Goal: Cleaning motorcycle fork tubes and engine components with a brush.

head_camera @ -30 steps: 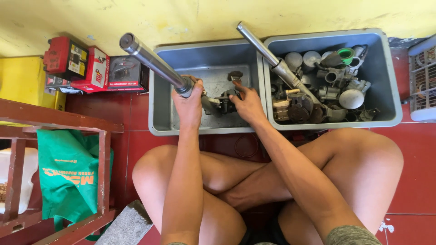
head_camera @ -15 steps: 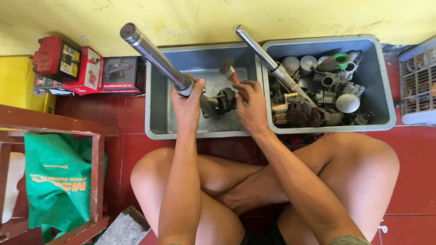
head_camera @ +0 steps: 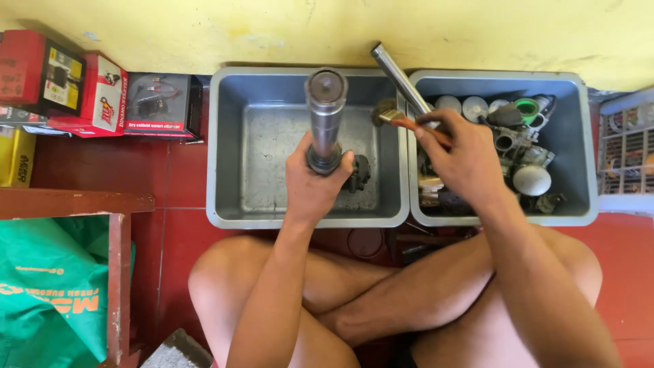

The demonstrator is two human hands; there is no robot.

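Red floor, yellow wall behind. Left hand (head_camera: 315, 182) gripped metal tube (head_camera: 325, 116) over grey tub (head_camera: 225, 150), axis toward 12 o'clock. Right hand (head_camera: 463, 160) pinched brush (head_camera: 395, 119), bristles toward 9 o'clock; handle mostly hidden.

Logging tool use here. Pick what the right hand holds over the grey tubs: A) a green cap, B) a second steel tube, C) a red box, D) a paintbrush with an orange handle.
D: the right hand grips a paintbrush, bristles over the left tub.

The left hand (head_camera: 315, 182) has stood the fork tube (head_camera: 325, 119) upright.
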